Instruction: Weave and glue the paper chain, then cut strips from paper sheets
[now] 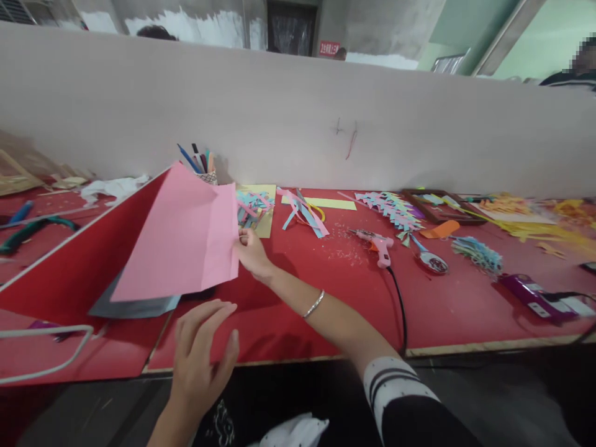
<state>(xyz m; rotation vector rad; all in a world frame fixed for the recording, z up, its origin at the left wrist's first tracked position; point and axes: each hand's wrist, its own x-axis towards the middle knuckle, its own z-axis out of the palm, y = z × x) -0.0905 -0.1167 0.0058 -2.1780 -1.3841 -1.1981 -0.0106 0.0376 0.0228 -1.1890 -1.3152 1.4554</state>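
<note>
My right hand [254,253] pinches the right edge of a large pink paper sheet [181,242], which is raised off the table and creased near that edge. My left hand [202,351] hovers below and in front of the sheet, fingers spread, with nothing in it. Under the pink sheet a grey-blue sheet [135,304] shows in part. Both lean by a slanted red board [107,254] with a pale edge. Beyond my right hand lie pink and blue paper strips [302,211] with yellow-handled scissors [318,211] among them.
A pink glue gun [379,245] with a black cable lies on the red table [316,310]. Further right are a fringed paper piece [393,211], a spoon-like item [431,259], a wooden frame [442,208] and a purple device [535,298]. A pen cup [207,176] stands by the white partition [279,112].
</note>
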